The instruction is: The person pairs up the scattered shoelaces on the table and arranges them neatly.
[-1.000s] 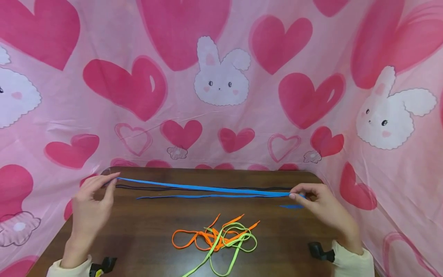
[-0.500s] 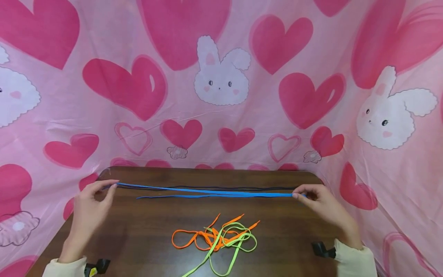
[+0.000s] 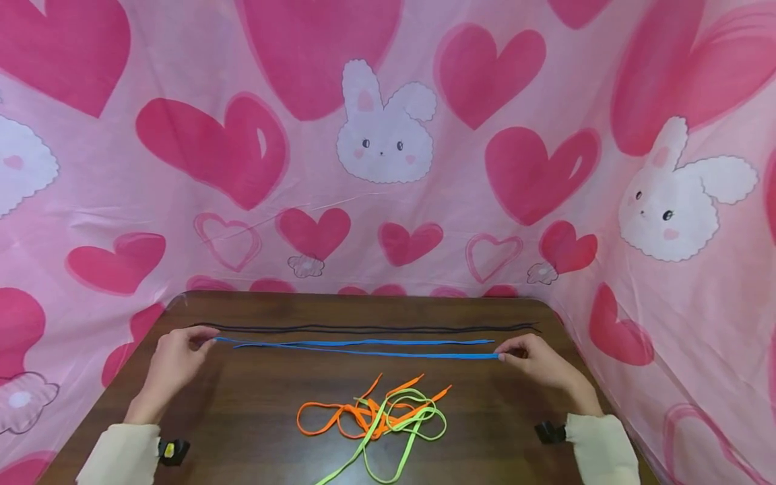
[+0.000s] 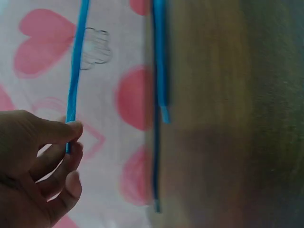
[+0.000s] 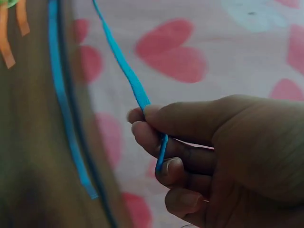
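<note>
A blue flat shoelace [image 3: 424,356] is stretched between both hands in the head view. My left hand [image 3: 178,357] pinches its left end between thumb and forefinger, with the other fingers loosely bent in the left wrist view. My right hand [image 3: 539,360] pinches it near the right end, and a short tail [image 5: 162,153] hangs below the thumb. Beyond it, a second blue shoelace [image 3: 424,343] lies straight across the table, its right tip showing. The held lace crosses in front of that one toward the left. Farther back lie two dark shoelaces [image 3: 312,327], nearly parallel.
Orange shoelaces [image 3: 321,432] lie tangled with a light green shoelace [image 3: 407,453] at the middle front of the brown table [image 3: 242,417]. Pink cloth [image 3: 424,202] with hearts and rabbits hangs around the back and sides. A black wrist camera [image 3: 174,453] sits at the left sleeve.
Both hands have come nearer to the body with the held blue shoelace, the right one also moving left. The right tip of the lying blue shoelace now shows clear of the right hand.
</note>
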Demonstrator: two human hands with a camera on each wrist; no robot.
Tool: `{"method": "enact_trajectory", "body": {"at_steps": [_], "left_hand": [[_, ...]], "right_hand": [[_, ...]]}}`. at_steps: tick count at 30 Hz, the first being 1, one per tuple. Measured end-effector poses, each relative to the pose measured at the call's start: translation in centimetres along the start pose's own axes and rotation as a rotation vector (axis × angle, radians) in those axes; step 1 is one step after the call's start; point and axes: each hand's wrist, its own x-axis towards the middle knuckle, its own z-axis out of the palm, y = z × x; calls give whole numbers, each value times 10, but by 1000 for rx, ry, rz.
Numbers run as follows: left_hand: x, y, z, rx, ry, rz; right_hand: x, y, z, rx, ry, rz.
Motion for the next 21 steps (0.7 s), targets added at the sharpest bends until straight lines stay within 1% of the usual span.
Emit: {"method": "enact_trajectory", "body": {"at_steps": [3, 6, 9, 12, 16, 21], "left_hand": [[4, -11, 8, 24, -112, 2], [8, -23, 14, 30, -194, 4], [12, -32, 20, 42, -264, 9], [14, -40, 25, 68, -337, -4], [15, -45, 29, 102, -384, -8], [20, -45, 32, 111, -389, 47]], "right_hand": [[9, 17, 10, 20, -28, -3], [17, 33, 19, 41, -29, 11], [25, 46, 25, 29, -2, 24], [30, 56, 31, -20, 38, 56], [35, 64, 38, -115, 71, 116], [38, 65, 41, -195, 112, 174]]}}
